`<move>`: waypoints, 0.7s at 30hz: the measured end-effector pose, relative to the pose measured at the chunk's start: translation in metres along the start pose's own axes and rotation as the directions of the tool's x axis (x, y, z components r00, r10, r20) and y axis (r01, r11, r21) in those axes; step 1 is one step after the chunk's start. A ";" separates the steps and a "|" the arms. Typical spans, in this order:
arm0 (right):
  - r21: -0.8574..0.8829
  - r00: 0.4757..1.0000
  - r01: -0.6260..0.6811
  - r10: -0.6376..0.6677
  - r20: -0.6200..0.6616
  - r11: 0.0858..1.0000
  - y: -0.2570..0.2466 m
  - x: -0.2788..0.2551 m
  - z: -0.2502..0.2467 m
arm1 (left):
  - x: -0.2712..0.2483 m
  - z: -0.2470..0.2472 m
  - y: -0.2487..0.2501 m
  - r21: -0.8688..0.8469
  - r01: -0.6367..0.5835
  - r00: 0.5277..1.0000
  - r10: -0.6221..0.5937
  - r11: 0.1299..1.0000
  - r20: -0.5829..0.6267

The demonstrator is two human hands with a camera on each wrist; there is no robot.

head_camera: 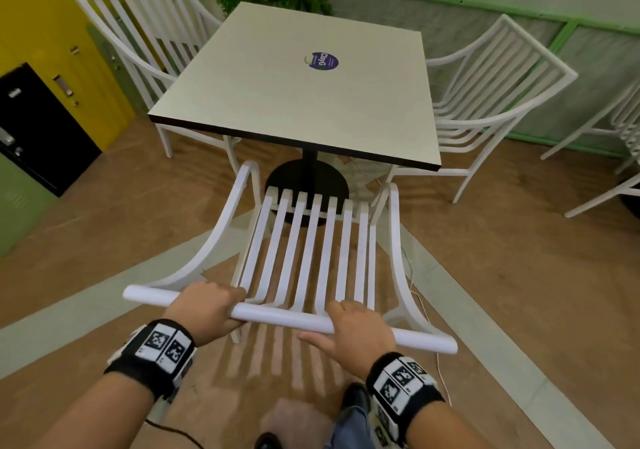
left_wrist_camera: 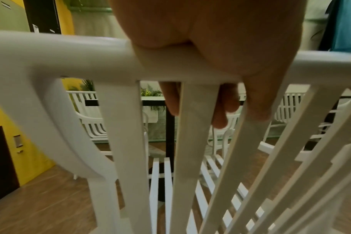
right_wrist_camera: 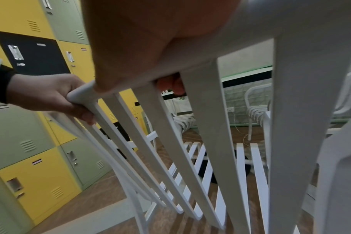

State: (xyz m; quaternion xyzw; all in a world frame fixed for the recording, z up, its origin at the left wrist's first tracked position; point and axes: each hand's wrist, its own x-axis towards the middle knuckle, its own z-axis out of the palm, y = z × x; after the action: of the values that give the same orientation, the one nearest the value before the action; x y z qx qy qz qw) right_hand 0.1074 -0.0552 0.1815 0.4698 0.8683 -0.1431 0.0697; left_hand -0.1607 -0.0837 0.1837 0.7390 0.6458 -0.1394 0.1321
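A white slatted chair (head_camera: 284, 316) stands right in front of me, its seat pointing at a square pale table (head_camera: 294, 102). My left hand (head_camera: 207, 306) grips the chair's top rail near its left end, fingers (left_wrist_camera: 256, 102) curled over the rail and down between the slats. My right hand (head_camera: 360, 331) grips the same rail (right_wrist_camera: 270, 20) further right, fingers over the top and thumb stretched along the near side. In the right wrist view my left hand (right_wrist_camera: 50, 93) shows wrapped round the rail. Both wrists wear black bands with printed markers.
A round purple sticker (head_camera: 324, 61) lies on the table, which stands on a black pedestal base (head_camera: 304, 178). More white chairs flank it at the left (head_camera: 138, 26) and right (head_camera: 502, 85). Yellow, green and black lockers (head_camera: 41, 126) line the left wall. A thin cable (head_camera: 440, 362) trails on the wooden floor.
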 end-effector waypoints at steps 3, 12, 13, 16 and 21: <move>-0.029 0.997 -0.071 0.070 -0.030 0.997 0.004 -0.010 0.003 | -0.005 0.001 0.014 -0.064 -0.003 0.999 0.000 0.998 -0.035; -0.075 0.993 -0.102 0.106 0.051 0.992 -0.023 0.015 0.001 | -0.004 0.003 -0.023 0.031 0.037 0.999 -0.037 0.999 0.002; -0.075 0.993 -0.097 0.101 0.057 0.993 -0.028 0.018 0.002 | -0.004 0.004 -0.029 0.036 0.030 1.000 -0.030 0.999 -0.008; -0.091 0.997 -0.066 0.070 0.040 0.994 -0.038 0.030 0.001 | -0.005 0.007 -0.044 0.038 0.023 1.000 -0.022 0.999 -0.019; -0.105 0.999 -0.038 0.038 0.002 0.994 -0.040 0.052 -0.011 | 0.009 0.000 -0.059 0.034 0.026 0.999 -0.024 0.999 -0.037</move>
State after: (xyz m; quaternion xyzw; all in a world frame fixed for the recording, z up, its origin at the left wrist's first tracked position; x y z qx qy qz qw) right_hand 0.0456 -0.0307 0.1859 0.4817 0.8654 -0.0966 0.0987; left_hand -0.2185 -0.0680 0.1796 0.7354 0.6548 -0.1386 0.1060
